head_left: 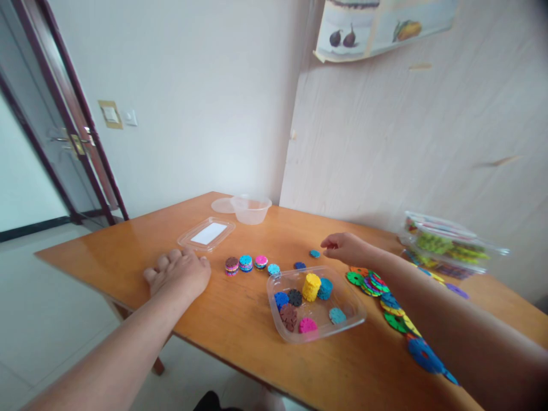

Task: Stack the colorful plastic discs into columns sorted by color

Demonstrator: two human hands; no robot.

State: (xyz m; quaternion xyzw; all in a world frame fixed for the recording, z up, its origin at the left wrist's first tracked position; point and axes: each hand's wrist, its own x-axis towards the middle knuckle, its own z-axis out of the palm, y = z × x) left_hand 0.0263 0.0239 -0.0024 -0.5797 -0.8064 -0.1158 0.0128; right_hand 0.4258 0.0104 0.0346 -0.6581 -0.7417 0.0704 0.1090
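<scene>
Right grip [346, 246] nr blue disc [314, 253], tray [358, 313] beside

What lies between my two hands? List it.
In the head view, four disc stacks in a row beside the left hand, then two loose blue discs nearer the right hand.

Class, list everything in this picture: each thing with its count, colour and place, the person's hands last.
table: one, orange-brown, against the wall
tray: one, clear, mid-table, holding seven disc stacks
row stacks: four, mixed colours, left of the tray
loose discs: two, blue, beyond the tray
flat discs: many, mixed colours, under the right forearm
lid: one, clear with white label, far side
bowl: one, clear, far edge
box: one, clear, full of discs, by the wall
poster: one, fruit pictures, on the wall
left hand: one, flat on the table
right hand: one, beside a loose blue disc
</scene>
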